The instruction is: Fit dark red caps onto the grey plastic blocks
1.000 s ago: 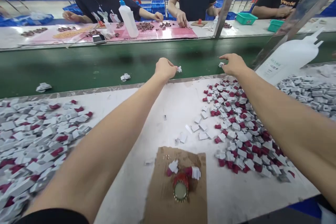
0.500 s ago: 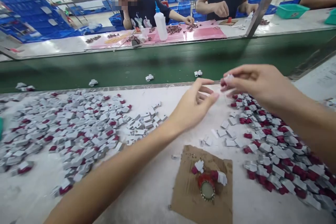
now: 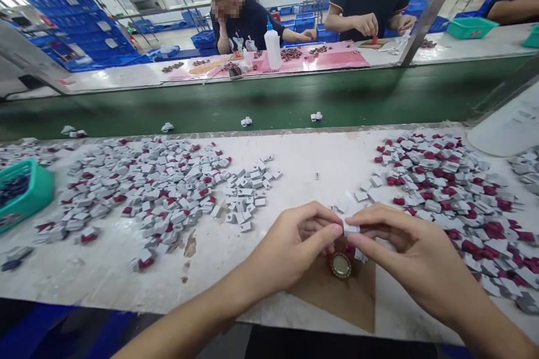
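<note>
Both my hands meet over a piece of cardboard point(image 3: 357, 303) in front of me. Thumb and fingertips of my right hand point(image 3: 404, 247) pinch a small white plastic part point(image 3: 351, 229). My left hand point(image 3: 290, 252) is closed too, its thumb and forefinger pressed at the left end of that same part. The fingers cover much of the part, so its full shape is hidden. Just below them, a round item with a jagged, bottle-cap-like rim point(image 3: 341, 265) lies on the cardboard, with red and white bits partly hidden beside it.
Heaps of white and maroon plastic parts lie left point(image 3: 155, 179) and right point(image 3: 458, 196). A teal basket point(image 3: 42, 190) stands far left. Beyond runs a green conveyor belt point(image 3: 278, 95) carrying several white parts. Co-workers sit across it near a white bottle point(image 3: 273, 50).
Both hands have come down and toward me, from near the belt to above the cardboard. My left fingers, spread before, now close at the part by my right fingertips. The view has shifted.
</note>
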Motion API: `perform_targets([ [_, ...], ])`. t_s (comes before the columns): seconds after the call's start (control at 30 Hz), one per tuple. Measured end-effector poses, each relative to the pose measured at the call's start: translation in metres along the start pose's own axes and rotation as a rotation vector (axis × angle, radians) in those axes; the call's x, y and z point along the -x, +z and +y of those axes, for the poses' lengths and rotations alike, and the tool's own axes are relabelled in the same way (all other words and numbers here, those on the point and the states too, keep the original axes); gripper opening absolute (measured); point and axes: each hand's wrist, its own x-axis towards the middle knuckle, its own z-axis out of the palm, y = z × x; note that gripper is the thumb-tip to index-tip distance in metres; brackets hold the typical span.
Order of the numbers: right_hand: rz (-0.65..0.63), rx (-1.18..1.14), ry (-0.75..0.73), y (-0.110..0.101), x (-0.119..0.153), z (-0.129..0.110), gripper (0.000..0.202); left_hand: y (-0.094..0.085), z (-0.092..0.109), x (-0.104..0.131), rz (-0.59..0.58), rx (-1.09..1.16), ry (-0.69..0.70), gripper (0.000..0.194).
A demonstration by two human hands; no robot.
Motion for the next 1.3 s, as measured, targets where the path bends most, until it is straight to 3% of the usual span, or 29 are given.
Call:
perform_targets([
  [0.07,0.075,-0.084,0.072,-0.002,0.004,0.005,0.018,-0.017,-0.001,-0.009,0.128,-0.36,0.082,0.03],
  [0.13,0.13,-0.18,0.125,-0.003,0.007,0.011,0.024,-0.036,-0.006,-0.022,0.356,-0.806,0.153,0.03],
  [0.2,0.157,-0.256,0.156,-0.004,0.011,0.017,0.028,-0.053,-0.013,-0.037,0.524,-1.171,0.126,0.033],
  [0.3,0.224,-0.33,0.2,-0.003,0.018,0.022,0.032,-0.068,-0.025,-0.052,0.589,-1.412,0.042,0.035],
  [0.47,0.279,-0.435,0.242,-0.002,0.026,0.021,0.032,-0.067,-0.03,-0.053,0.597,-1.322,0.079,0.025],
  [0.6,0.285,-0.476,0.276,-0.004,0.034,0.025,0.03,-0.054,-0.022,-0.039,0.427,-0.978,0.152,0.019],
  [0.73,0.274,-0.461,0.333,-0.005,0.043,0.033,0.035,-0.04,-0.015,-0.023,0.354,-0.644,0.104,0.021],
  [0.9,0.339,-0.326,0.257,-0.006,0.05,0.035,0.024,-0.036,-0.017,-0.012,0.193,-0.311,-0.027,0.034],
  [0.97,0.352,-0.257,0.196,-0.004,0.052,0.033,0.018,-0.038,-0.021,-0.011,0.207,-0.32,-0.064,0.035],
  [1.1,0.334,-0.21,0.126,0.006,0.055,0.026,0.014,-0.038,-0.026,-0.009,0.338,-0.548,-0.012,0.032],
  [1.2,0.294,-0.175,0.084,0.014,0.058,0.023,0.023,-0.034,-0.026,-0.006,0.338,-0.648,0.046,0.028],
  [1.3,0.254,-0.109,0.056,0.019,0.063,0.022,0.017,-0.031,-0.025,-0.002,0.346,-0.679,0.059,0.023],
])
